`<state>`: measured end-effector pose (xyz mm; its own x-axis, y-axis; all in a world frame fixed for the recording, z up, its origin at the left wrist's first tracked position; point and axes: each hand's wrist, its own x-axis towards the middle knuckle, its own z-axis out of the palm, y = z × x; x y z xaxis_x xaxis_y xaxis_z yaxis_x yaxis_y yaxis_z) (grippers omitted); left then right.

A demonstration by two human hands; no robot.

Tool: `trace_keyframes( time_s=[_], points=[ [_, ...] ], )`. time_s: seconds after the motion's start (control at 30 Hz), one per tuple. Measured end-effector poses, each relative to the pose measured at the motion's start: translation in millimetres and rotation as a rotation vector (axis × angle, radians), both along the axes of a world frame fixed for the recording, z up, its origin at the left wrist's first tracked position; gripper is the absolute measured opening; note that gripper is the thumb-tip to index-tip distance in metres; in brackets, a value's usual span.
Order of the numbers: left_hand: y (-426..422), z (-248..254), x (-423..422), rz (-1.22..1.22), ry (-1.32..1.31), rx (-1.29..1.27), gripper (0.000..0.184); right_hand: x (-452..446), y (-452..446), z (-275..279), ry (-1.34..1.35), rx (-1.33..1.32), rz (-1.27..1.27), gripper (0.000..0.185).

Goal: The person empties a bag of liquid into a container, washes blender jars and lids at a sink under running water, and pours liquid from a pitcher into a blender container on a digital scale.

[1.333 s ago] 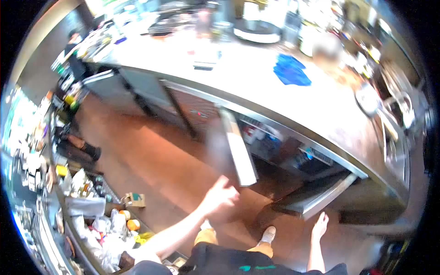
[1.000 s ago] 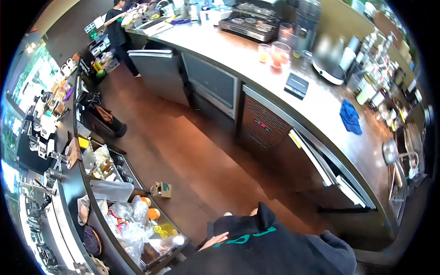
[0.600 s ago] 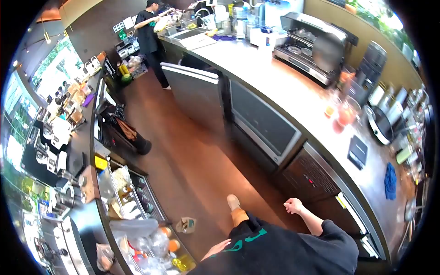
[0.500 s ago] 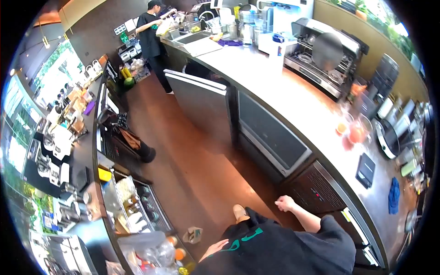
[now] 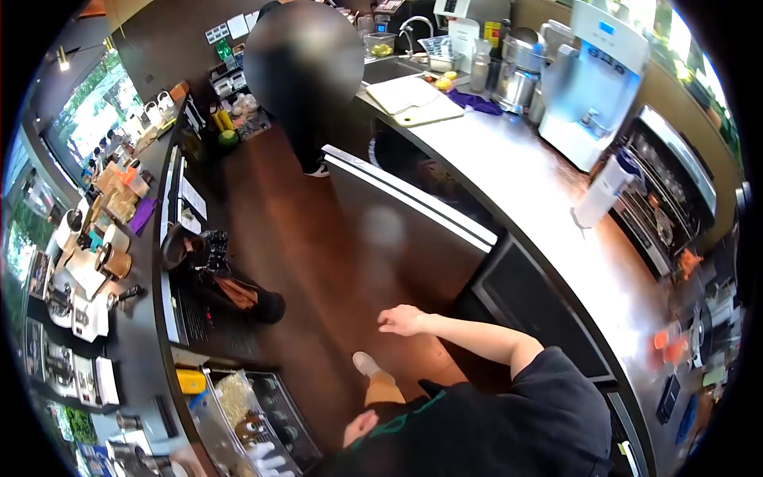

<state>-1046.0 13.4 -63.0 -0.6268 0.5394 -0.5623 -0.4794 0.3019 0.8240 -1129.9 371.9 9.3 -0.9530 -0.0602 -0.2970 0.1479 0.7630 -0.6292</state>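
My right hand (image 5: 404,319) is out in front of my body above the brown floor, its fingers loosely bent and apart with nothing in them. Close to the front of my dark shirt, my left hand (image 5: 360,428) hangs low, partly hidden by the shirt, open and holding nothing that shows. Beyond my right hand, a door or drawer front (image 5: 405,203) with a pale top edge stands out from under the counter. A dark-framed panel (image 5: 544,306) is set below the counter to the right.
A person (image 5: 298,135) stands at the far end, upper body blurred. The right counter (image 5: 509,175) bears cutting boards (image 5: 413,99), a purple cloth (image 5: 475,102), a water dispenser (image 5: 596,83) and a coffee machine. At left are a black bin (image 5: 270,306) and an open drawer (image 5: 290,421).
The view has moved forward along the aisle, so the far counter and person look nearer. My right hand has swung forward and left. The blue cloth and tumblers have slid toward the lower right edge.
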Motion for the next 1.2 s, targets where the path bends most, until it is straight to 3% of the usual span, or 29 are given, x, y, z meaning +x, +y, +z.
trace_keyframes(
  time_s=[0.03, 0.13, 0.27, 0.37, 0.4, 0.43, 0.57, 0.63, 0.73, 0.9, 1.0, 1.1, 1.2],
  points=[
    [17, 32, -40, 0.038, -0.043, -0.107, 0.037, -12, 12, -19, 0.046, 0.082, 0.015, 0.036],
    [42, 39, -161, -0.049, 0.005, -0.074, 0.037, -33, 53, -66, -0.09, 0.179, -0.112, 0.034],
    [81, 74, -297, -0.134, -0.019, -0.04, 0.036, -60, 72, -53, -0.437, 0.002, -0.348, 0.043],
    [116, 66, -401, -0.175, 0.004, -0.015, 0.035, -106, 78, -56, -0.56, -0.249, -0.508, 0.044],
    [128, 58, -438, -0.177, 0.037, -0.022, 0.034, -130, 80, -71, -0.501, -0.071, -0.413, 0.044],
    [142, 49, -474, -0.161, 0.07, -0.03, 0.033, -158, 90, -84, -0.485, -0.113, -0.321, 0.043],
    [179, 34, -603, -0.038, 0.109, -0.028, 0.032, -331, 125, -67, -0.221, -0.033, -0.102, 0.039],
    [188, 44, -656, 0.055, 0.074, -0.09, 0.033, -435, 140, -39, -0.133, -0.136, -0.184, 0.037],
    [182, 42, -721, 0.226, 0.031, -0.125, 0.031, -594, 150, 1, -0.008, -0.179, -0.09, 0.035],
    [164, 8, -807, 0.545, -0.037, -0.145, 0.027, -821, 143, 43, -0.04, -0.164, 0.269, 0.039],
    [160, -28, -877, 0.514, 0.092, -0.326, 0.026, -920, 144, 44, 0.028, -0.072, 0.366, 0.037],
    [168, -21, -987, 0.224, 0.326, -0.545, 0.033, -992, 158, 8, 0.08, 0.111, 0.381, 0.034],
    [184, -4, -1114, 0.118, 0.342, -0.488, 0.04, -1028, 180, -43, -0.107, 0.173, 0.198, 0.034]
  ],
)
